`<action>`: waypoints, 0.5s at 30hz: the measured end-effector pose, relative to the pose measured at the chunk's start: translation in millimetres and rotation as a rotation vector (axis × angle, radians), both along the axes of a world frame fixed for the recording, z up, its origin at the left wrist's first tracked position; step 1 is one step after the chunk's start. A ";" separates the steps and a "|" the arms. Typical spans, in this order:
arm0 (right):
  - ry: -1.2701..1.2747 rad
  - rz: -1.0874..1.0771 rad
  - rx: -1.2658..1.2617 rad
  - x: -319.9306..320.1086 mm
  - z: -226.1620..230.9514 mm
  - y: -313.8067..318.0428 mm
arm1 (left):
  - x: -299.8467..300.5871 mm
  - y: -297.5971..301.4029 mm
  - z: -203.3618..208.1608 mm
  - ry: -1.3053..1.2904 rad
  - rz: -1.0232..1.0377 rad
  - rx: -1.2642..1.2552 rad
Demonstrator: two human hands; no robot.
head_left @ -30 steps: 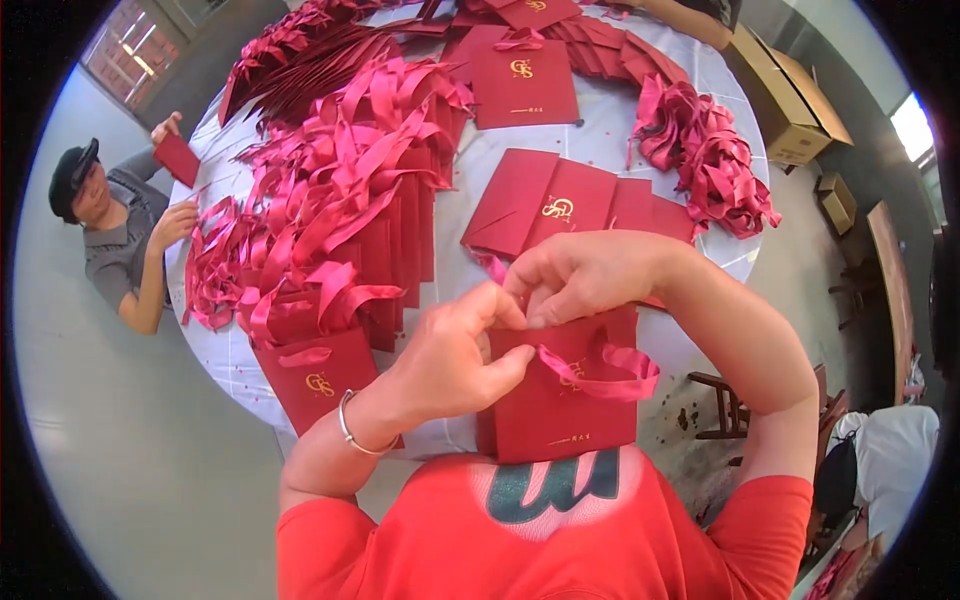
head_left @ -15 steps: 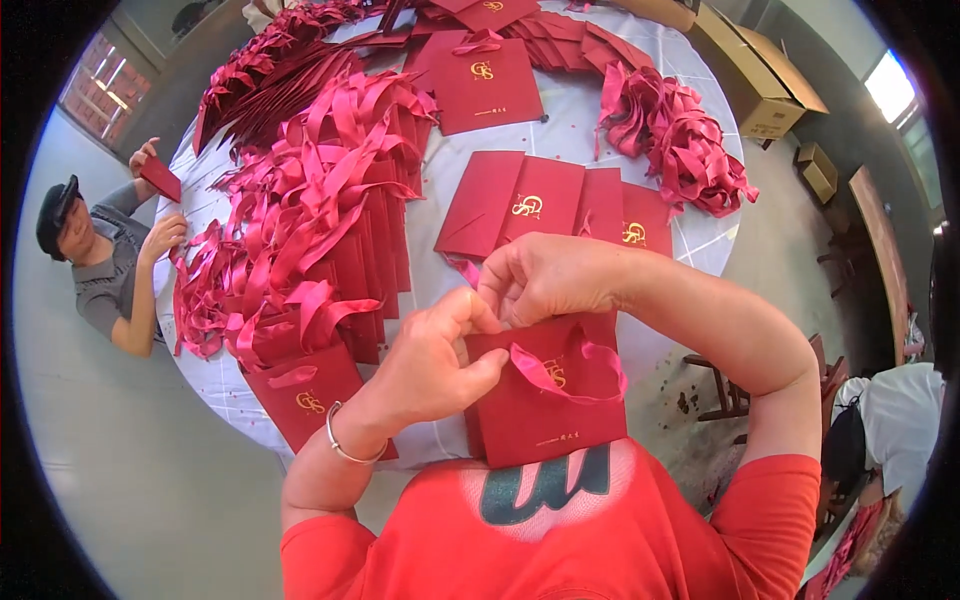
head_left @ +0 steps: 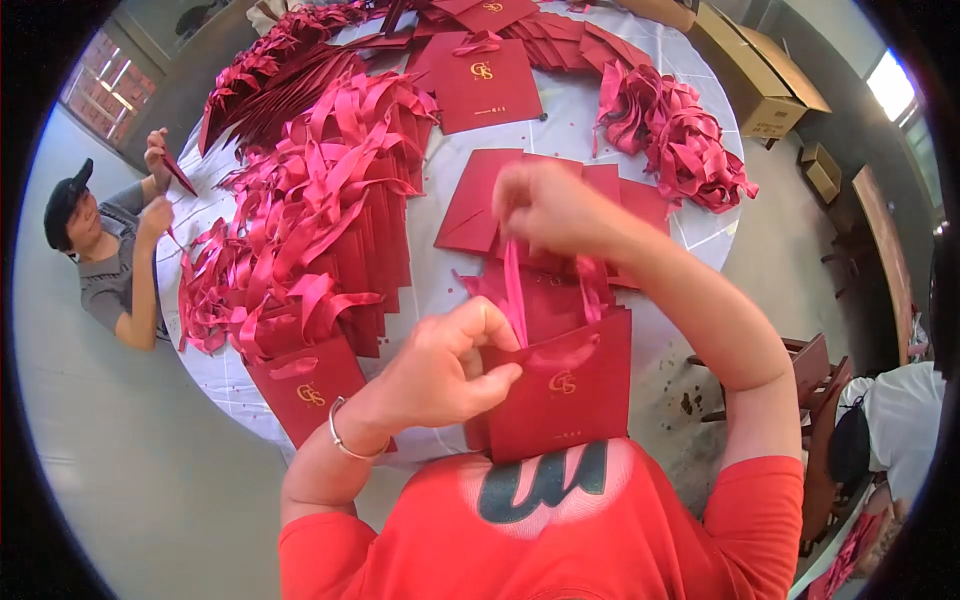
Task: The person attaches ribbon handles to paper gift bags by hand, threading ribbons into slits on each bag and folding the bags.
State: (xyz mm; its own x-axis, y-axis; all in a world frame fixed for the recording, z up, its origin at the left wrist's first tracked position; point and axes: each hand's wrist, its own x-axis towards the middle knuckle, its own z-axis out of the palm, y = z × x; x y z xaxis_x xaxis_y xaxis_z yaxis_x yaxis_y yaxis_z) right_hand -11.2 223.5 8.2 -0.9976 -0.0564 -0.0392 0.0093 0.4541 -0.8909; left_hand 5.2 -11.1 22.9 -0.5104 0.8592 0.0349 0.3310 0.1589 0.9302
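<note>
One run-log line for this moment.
left hand: at bag's top edge | right hand: holding pink satin ribbon | bag: red rectangular paper bag

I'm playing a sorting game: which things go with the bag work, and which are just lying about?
Seem part of the work:
red bag, left hand at its top edge
pink ribbon, running up to the right hand
ribboned bags on the left
ribbon heap, far right

Seem just lying about:
big cardboard box
small brown box

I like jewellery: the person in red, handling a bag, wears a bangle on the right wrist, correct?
Wrong side: in the head view, the bangle is on the left wrist; the person in red is handling a bag.
</note>
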 end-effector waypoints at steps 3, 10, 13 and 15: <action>0.080 -0.072 0.009 -9.7 -8.7 15.2 | -1.3 4.9 -1.0 -0.026 0.013 -0.011; 0.515 -0.264 0.344 33.4 2.6 11.4 | -10.5 6.2 -5.3 -0.012 0.050 0.021; 0.301 -0.372 0.287 74.0 19.0 14.0 | -14.0 2.7 -6.7 0.242 0.169 0.072; 0.181 -0.418 0.285 94.5 13.4 19.1 | -16.0 4.7 -3.0 0.498 0.308 0.000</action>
